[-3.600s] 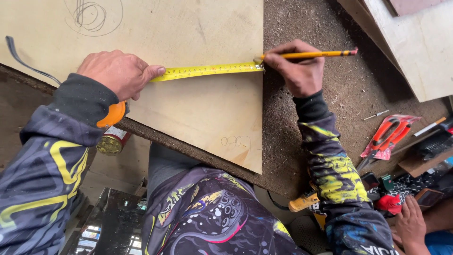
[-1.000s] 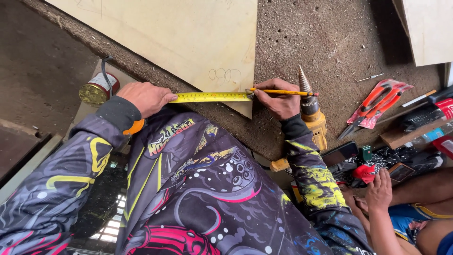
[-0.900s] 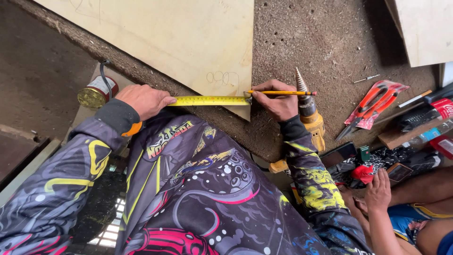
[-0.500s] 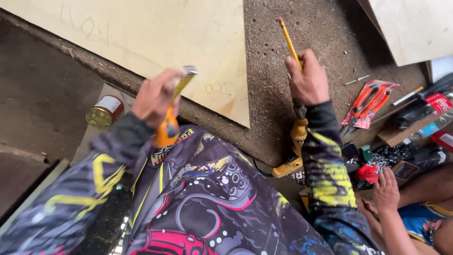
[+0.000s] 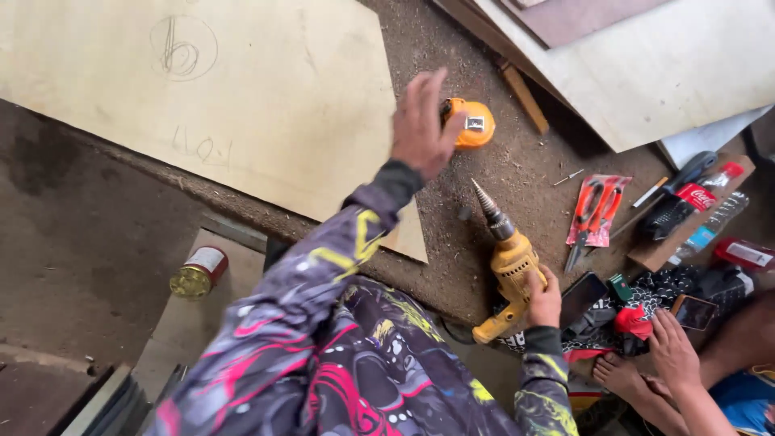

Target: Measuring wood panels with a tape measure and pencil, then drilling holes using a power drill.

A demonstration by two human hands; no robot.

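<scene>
Head: left hand [image 5: 421, 125] outstretched, fingers [image 5: 429, 85] by tape measure [image 5: 468, 124].

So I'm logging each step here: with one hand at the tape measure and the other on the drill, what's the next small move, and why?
Probably let go of the orange tape measure and draw the left hand back. The tape sits on the gritty floor beyond the plywood sheet, its blade wound in, while the right hand grips the yellow drill, which likely needs a free hand to steady the work.

Dusty workbench [image 5: 452, 242] carries plywood sheet [image 5: 242, 105], yellow drill [image 5: 510, 262], orange snips [image 5: 593, 214].
</scene>
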